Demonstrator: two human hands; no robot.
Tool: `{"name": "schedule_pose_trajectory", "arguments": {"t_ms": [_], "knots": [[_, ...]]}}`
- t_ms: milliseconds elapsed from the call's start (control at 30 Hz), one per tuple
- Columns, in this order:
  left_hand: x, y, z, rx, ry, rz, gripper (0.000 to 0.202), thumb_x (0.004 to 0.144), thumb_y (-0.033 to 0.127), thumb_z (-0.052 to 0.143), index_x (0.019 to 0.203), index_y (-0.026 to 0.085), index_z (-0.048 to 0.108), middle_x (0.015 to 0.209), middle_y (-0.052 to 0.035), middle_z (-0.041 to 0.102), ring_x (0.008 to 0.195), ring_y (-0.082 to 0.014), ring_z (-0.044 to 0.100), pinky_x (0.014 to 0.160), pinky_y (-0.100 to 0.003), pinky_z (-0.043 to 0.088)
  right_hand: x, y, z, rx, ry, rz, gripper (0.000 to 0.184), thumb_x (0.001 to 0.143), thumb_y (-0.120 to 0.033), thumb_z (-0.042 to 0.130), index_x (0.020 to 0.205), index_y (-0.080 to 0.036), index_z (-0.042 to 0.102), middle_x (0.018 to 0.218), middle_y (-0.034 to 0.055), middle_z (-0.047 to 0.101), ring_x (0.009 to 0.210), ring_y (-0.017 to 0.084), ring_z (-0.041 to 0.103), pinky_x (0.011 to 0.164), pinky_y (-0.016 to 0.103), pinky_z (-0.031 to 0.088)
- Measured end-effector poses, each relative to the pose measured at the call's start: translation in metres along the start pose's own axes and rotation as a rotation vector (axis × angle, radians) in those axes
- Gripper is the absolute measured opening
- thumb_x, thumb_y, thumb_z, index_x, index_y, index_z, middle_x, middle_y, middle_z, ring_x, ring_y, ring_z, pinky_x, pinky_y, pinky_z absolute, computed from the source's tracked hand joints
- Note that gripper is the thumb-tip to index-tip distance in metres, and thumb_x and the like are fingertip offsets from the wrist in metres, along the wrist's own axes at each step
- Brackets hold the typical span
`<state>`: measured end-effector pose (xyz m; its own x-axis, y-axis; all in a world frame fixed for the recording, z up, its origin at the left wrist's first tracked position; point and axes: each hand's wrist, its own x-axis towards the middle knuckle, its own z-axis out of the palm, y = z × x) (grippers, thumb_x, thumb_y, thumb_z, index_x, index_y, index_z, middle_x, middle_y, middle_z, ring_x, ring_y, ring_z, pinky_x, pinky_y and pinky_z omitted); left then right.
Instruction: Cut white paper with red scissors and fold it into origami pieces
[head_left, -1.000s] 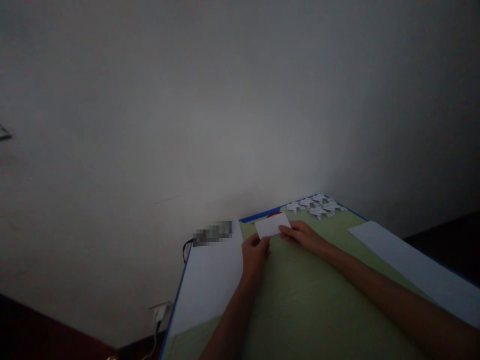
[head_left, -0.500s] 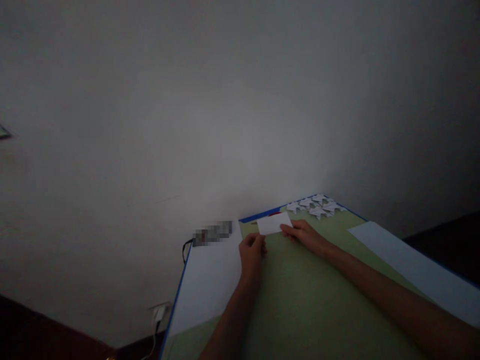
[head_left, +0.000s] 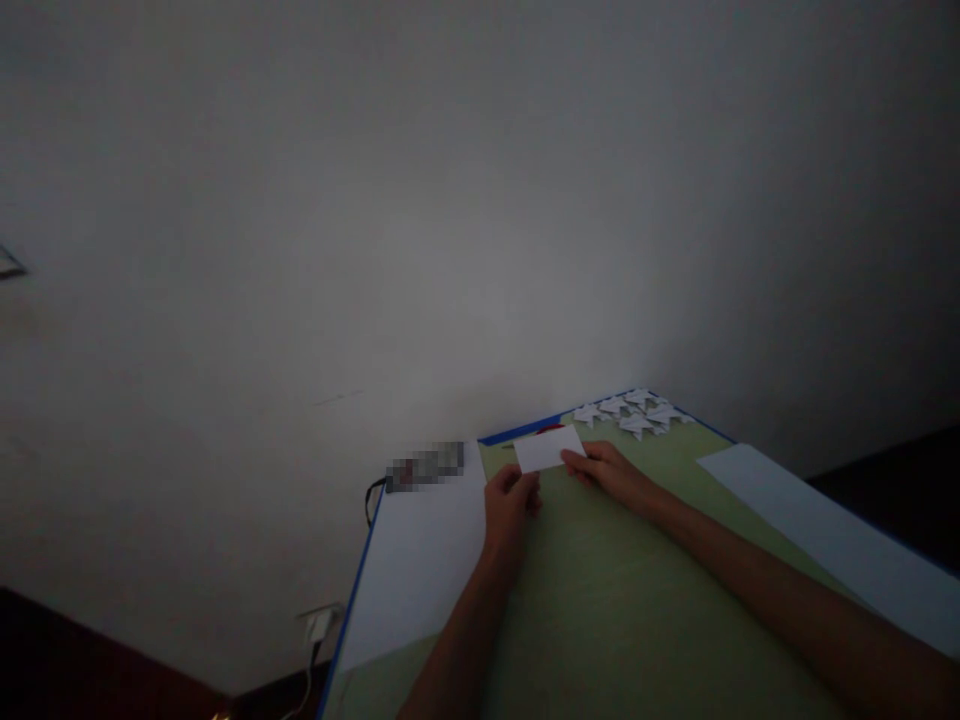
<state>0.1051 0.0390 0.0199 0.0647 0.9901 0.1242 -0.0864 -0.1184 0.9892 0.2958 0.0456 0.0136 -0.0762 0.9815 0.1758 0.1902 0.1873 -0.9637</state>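
A small white rectangle of paper is held up above the green tabletop. My right hand pinches its right end, thumb on top. At the lower left corner of the paper, my left hand is closed, thumb and forefinger together on the corner. The left hand's other fingers are curled under and partly hidden. Behind the paper, part of a red object peeks out, too little of it to name.
Several folded white paper shapes lie at the far corner. White sheets lie at the left and along the right edge. A blurred-out item with a black cable sits at the back left, against the wall.
My left hand has shifted slightly right along the paper's lower left corner. The paper has tilted a little; my right hand stays almost where it was.
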Motion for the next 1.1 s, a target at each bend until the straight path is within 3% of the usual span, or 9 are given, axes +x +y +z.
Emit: {"name": "schedule_pose_trajectory", "arguments": {"t_ms": [567,733,900,1100], "knots": [[-0.001,0.003,0.003,0.035,-0.017,-0.031,0.023,0.067,0.035,0.075,0.060,0.015,0.065,0.051,-0.0003,0.057,0.047,-0.0110,0.047,0.050,-0.025,0.035,-0.003,-0.007,0.002,-0.028,-0.059,-0.064,0.057,0.076,-0.074,0.067,0.068,-0.017,0.066,0.058,-0.0008,0.055,0.057,0.016,0.048,0.058,0.029,0.035],[-0.001,0.002,0.003,0.058,-0.022,-0.034,0.021,0.067,0.033,0.074,0.058,0.016,0.065,0.049,0.0004,0.056,0.045,-0.0107,0.046,0.049,-0.025,0.034,-0.001,-0.005,0.000,-0.021,-0.002,-0.078,0.050,0.076,-0.067,0.071,0.069,-0.018,0.064,0.060,-0.0019,0.055,0.059,0.016,0.048,0.059,0.029,0.034],[-0.001,0.000,0.004,0.071,-0.048,-0.038,0.020,0.069,0.034,0.074,0.063,0.015,0.070,0.059,-0.0032,0.064,0.048,-0.0111,0.050,0.049,-0.025,0.036,-0.003,-0.009,-0.004,-0.008,0.107,-0.083,0.047,0.076,-0.062,0.073,0.061,-0.020,0.056,0.057,-0.0047,0.047,0.057,0.014,0.041,0.058,0.030,0.030],[-0.003,0.000,0.007,0.107,-0.132,-0.038,0.026,0.073,0.038,0.076,0.064,0.014,0.074,0.061,-0.0055,0.068,0.045,-0.0094,0.046,0.048,-0.025,0.035,-0.001,-0.008,-0.007,0.069,0.194,-0.082,0.049,0.078,-0.065,0.071,0.062,-0.021,0.055,0.058,-0.0039,0.048,0.059,0.015,0.044,0.061,0.031,0.033]]}}
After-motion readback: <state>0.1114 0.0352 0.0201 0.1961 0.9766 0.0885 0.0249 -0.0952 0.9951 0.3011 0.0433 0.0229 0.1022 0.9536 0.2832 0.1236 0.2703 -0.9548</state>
